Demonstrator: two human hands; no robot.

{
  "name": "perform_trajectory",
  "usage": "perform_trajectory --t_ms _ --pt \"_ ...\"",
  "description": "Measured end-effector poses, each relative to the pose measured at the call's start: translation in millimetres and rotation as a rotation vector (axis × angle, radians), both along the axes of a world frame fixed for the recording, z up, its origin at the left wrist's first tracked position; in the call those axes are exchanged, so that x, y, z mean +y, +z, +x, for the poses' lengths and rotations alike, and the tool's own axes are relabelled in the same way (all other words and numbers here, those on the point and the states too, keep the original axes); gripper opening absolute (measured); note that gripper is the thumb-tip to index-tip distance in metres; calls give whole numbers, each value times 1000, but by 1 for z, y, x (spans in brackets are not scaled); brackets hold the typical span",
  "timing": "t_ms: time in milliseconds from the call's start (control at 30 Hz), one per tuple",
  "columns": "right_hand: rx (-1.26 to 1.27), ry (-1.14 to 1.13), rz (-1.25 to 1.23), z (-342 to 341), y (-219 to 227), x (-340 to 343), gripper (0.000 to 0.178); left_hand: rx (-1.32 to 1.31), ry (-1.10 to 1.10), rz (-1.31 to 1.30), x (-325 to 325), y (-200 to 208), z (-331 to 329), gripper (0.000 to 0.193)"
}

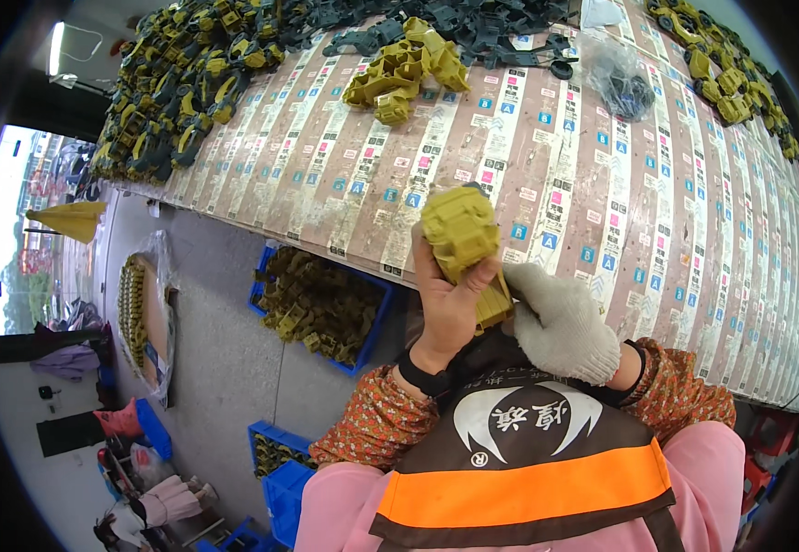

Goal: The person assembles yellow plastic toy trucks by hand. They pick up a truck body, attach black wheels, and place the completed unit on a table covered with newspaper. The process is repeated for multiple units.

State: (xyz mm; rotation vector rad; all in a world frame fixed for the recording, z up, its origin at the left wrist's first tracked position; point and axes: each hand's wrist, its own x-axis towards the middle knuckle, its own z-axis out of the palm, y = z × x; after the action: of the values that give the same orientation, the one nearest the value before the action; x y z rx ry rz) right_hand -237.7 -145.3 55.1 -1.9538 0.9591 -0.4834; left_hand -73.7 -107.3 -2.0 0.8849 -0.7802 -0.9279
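Observation:
Over the table's near edge, a mustard-yellow plastic toy vehicle body [461, 230] is held upright in front of my apron. My bare left hand [448, 308] is closed around it, thumb across its front. My right hand [561, 322], in a white knitted glove, is closed against its lower right side. The glove hides the right fingertips and part of the toy's lower end. A bit of dark material shows at the toy's top edge.
Yellow-and-dark toy vehicles heap up at the table's [547, 184] far left [188, 83] and far right [731, 78]. Loose yellow bodies [409, 69], dark chassis parts [478, 28] and a clear plastic bag [619, 87] lie at the back. A blue crate [360, 359] of yellow parts stands below left.

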Motion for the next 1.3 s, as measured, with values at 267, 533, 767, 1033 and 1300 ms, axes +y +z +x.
perform_trajectory --t_ms 267,533,767,1033,1300 --pt "61 46 114 -7 4 -41 28 0 -228 212 -14 10 11 58" --pt "-173 198 -103 -8 25 -90 48 -235 -608 511 -23 21 40 65" --pt "-347 -111 611 -31 5 -99 46 595 -690 226 -10 -9 69 80" --pt "-79 140 58 -7 -3 -128 29 639 -224 288 -44 -20 45 42" --pt "460 -461 -609 6 -42 -303 28 527 -148 342 -43 -16 54 37"
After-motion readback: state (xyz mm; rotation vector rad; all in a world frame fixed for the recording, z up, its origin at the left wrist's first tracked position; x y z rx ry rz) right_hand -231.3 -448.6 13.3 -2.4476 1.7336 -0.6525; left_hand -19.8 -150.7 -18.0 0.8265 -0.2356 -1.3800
